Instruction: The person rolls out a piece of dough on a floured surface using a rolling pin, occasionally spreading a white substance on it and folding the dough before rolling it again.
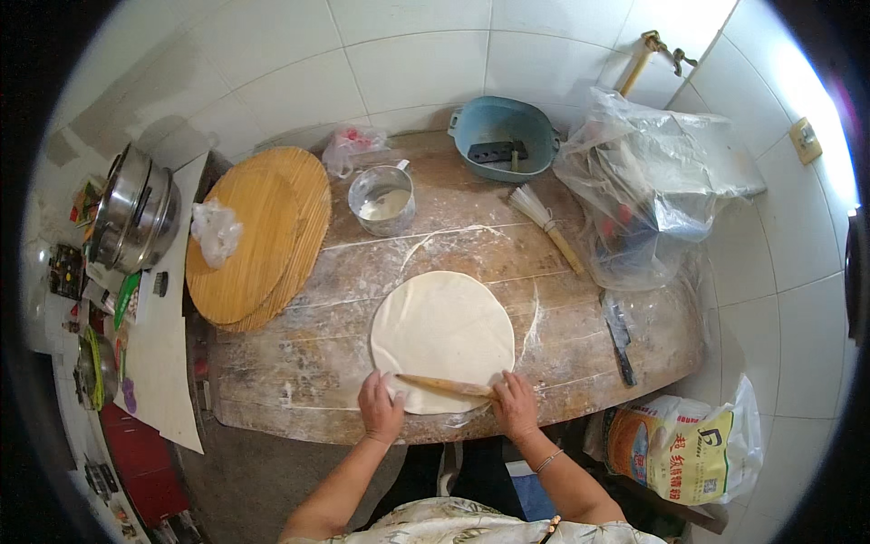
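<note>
A round, flat sheet of dough [442, 326] lies on the floured wooden worktop. Across its near part rests a slim wooden rolling pin [444, 385], tapered toward the left end. My left hand [381, 407] is at the dough's near left edge, fingers curled on the rim and thumb over the dough, just beside the pin's left tip. At the near right edge, my right hand [516, 405] closes round the right end of the pin. Its fingertips are partly hidden.
Beyond the dough stand a metal cup [381, 201] with flour and a blue-grey basin [504, 136]. Round wooden boards [245, 245] lie left. To the right are a brush [549, 227], a knife [619, 340] and a plastic-covered object [652, 190]. A flour sack [675, 449] stands lower right.
</note>
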